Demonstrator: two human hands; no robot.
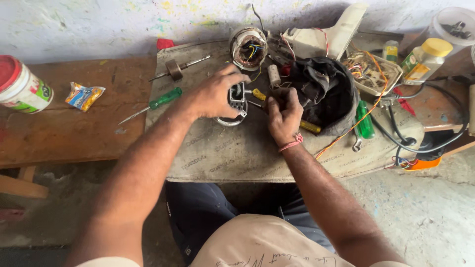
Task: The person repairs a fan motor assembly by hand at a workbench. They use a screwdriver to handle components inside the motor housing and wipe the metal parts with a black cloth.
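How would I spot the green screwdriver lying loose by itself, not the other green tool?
Start at the grey mat spread over the wooden bench. At its left edge, just left of the left hand, lies the green-handled screwdriver, its blade pointing down-left onto the bare wood. Unlike the stubbier green-handled tool beside the black cloth on the right, it is slim, long-bladed and lies clear of the clutter.

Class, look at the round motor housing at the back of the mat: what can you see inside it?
Inside the round metal motor housing are copper-brown windings with blue and yellow wires. Its depth is in shadow, so anything further in cannot be seen.
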